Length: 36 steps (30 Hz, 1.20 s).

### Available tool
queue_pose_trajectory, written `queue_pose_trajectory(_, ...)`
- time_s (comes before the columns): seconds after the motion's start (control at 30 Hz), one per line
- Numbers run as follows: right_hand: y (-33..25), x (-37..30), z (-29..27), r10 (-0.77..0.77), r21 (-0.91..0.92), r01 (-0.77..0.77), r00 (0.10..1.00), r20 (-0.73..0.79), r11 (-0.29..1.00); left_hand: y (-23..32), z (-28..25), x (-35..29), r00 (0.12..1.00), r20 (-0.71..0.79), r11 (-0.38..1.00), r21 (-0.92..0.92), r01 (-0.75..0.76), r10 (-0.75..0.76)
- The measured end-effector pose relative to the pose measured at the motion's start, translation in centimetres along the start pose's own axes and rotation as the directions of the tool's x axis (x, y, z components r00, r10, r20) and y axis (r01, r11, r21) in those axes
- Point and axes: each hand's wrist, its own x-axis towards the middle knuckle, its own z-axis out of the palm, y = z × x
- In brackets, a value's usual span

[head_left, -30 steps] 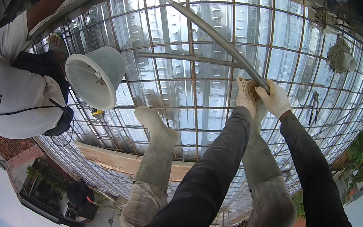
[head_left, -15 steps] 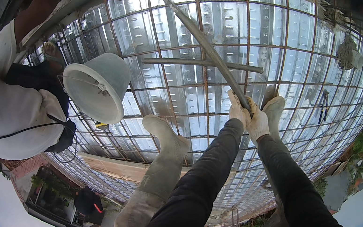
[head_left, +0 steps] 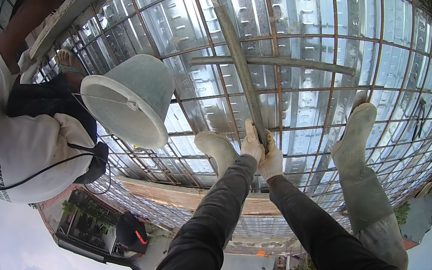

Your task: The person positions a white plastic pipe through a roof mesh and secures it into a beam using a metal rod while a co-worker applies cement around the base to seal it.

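Both of my hands wear pale work gloves and grip the near end of a long grey metal pipe. My left hand closes on its left side, and my right hand wraps it from the right, slightly lower. From there the pipe runs away from me, over a shorter grey pipe lying crosswise. Underneath is a grid of rusty rebar above ribbed shiny metal decking. The long pipe's far end goes beyond the top of the picture.
My boots stand on the grid. To the left a co-worker in a white shirt is bent beside a pale bucket tipped toward me. Dark-handled pliers lie at right. A wooden plank crosses behind the left boot. Another person in a dark cap is farther off.
My hands have swung the pipe's near end leftward over the grid, so it points more straight ahead. My right boot now stands farther to the right, wider apart from the left. The view has shifted.
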Motion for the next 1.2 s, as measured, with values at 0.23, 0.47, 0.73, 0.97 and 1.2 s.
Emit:
queue_pose_trajectory(0.23,-1.4,0.7,3.1,0.015,0.080,-0.009,0.997,-0.077,0.997,0.3,-3.6,1.6,0.984,0.131,0.905,0.394,-0.161,0.118)
queue_pose_trajectory(0.47,-3.7,-1.6,-10.0,0.008,-0.142,-0.008,1.000,-0.002,0.990,2.8,7.0,-3.8,0.962,0.275,0.737,-0.649,0.190,-0.006)
queue_pose_trajectory(0.73,-8.4,-3.6,-20.2,-0.092,-0.379,0.073,0.995,-0.033,0.922,9.9,12.7,-11.0,0.879,0.430,0.507,-0.815,0.281,0.204)
queue_pose_trajectory(0.97,-8.0,-3.6,-19.0,-0.101,-0.399,0.069,0.993,-0.060,0.914,9.7,11.4,-10.7,0.891,0.413,0.623,-0.752,0.215,0.191)
queue_pose_trajectory(1.2,-6.8,-3.8,-14.8,-0.129,-0.347,0.101,0.990,-0.056,0.933,8.0,9.0,-9.0,0.882,0.432,0.559,-0.786,0.265,0.188)
